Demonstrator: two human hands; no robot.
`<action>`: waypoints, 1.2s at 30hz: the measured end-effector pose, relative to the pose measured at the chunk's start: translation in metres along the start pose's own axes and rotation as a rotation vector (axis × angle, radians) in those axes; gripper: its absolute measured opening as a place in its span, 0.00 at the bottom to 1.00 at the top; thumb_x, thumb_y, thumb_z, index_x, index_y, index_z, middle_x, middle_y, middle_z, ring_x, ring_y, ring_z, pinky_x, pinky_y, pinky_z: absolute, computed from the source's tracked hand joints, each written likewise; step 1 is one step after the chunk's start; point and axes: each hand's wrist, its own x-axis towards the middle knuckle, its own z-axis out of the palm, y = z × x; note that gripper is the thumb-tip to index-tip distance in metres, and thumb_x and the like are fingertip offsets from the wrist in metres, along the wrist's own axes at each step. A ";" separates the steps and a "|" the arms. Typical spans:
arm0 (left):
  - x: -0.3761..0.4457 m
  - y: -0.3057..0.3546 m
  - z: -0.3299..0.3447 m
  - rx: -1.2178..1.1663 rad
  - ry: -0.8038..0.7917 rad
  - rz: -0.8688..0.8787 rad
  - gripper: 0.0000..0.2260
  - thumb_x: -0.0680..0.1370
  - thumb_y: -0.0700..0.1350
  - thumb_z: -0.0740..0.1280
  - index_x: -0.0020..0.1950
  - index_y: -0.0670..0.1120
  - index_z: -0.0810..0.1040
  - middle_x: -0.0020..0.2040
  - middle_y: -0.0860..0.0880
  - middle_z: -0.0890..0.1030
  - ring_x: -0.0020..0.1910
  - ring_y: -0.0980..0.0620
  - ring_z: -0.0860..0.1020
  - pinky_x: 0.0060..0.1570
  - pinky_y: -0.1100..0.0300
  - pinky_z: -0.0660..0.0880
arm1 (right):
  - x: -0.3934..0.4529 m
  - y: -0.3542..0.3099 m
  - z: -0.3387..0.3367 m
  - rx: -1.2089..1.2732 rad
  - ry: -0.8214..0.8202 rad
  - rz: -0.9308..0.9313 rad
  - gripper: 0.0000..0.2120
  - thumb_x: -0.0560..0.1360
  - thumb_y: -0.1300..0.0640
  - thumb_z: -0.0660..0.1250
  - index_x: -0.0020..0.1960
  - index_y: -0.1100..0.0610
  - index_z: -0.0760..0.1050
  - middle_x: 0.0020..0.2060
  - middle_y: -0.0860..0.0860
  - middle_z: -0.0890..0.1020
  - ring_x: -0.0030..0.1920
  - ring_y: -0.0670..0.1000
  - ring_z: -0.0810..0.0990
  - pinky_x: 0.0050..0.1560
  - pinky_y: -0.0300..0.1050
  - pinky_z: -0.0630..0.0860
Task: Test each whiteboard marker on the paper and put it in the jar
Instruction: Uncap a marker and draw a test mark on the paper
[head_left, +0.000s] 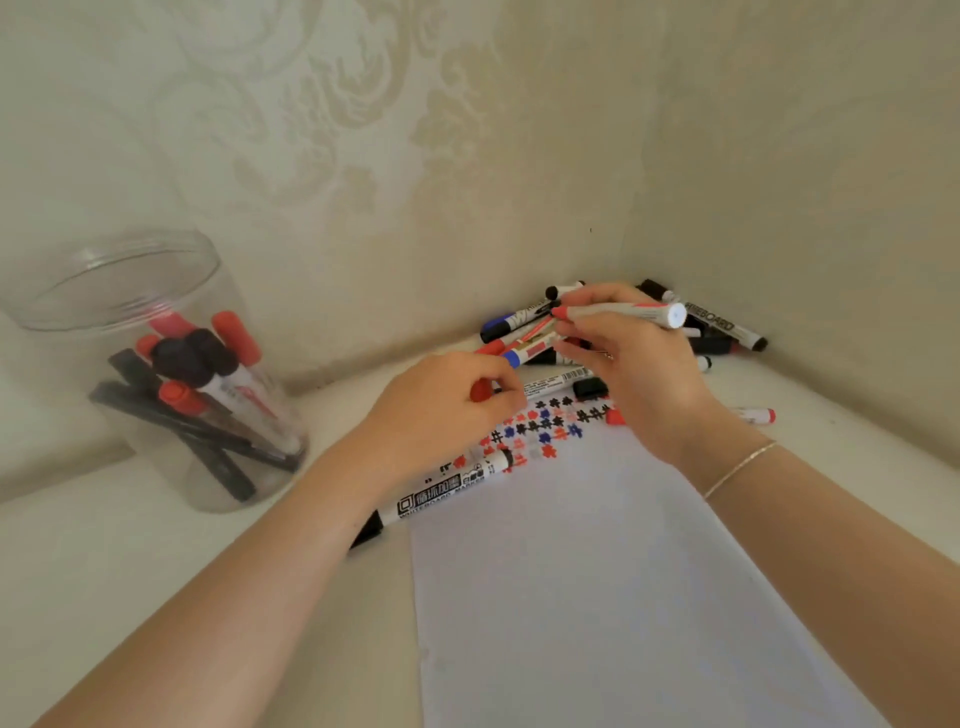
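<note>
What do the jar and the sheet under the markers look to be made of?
The jar looks like clear plastic, glossy: the markers inside show through its wall, and the rim is thin with faint thread lines; glass cannot be ruled out. The sheet looks like plain matte white paper: it lies flat, shows no glare, and carries red, blue and black ink marks near its far end.

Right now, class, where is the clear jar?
In the head view the jar stands upright on the left side of the table near the wall, left of the left hand and the paper.
</note>
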 end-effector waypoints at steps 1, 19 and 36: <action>-0.001 0.002 0.002 0.042 -0.019 0.012 0.05 0.74 0.57 0.67 0.41 0.59 0.79 0.29 0.58 0.74 0.28 0.58 0.70 0.33 0.59 0.66 | -0.002 0.003 -0.004 -0.035 -0.013 0.015 0.08 0.73 0.70 0.64 0.44 0.59 0.77 0.43 0.58 0.80 0.45 0.52 0.80 0.49 0.45 0.80; 0.017 -0.019 -0.025 0.350 -0.056 -0.027 0.05 0.73 0.52 0.70 0.45 0.57 0.75 0.41 0.60 0.76 0.44 0.55 0.76 0.47 0.55 0.75 | -0.009 0.040 -0.001 -0.417 0.199 0.103 0.10 0.71 0.65 0.63 0.34 0.59 0.67 0.26 0.55 0.67 0.25 0.50 0.64 0.24 0.38 0.63; -0.004 -0.008 0.006 0.229 -0.286 0.071 0.16 0.68 0.66 0.68 0.55 0.67 0.76 0.31 0.74 0.71 0.33 0.71 0.70 0.30 0.70 0.60 | -0.007 0.045 -0.004 -0.533 0.258 0.071 0.15 0.68 0.66 0.66 0.28 0.56 0.63 0.21 0.49 0.65 0.22 0.45 0.61 0.21 0.33 0.62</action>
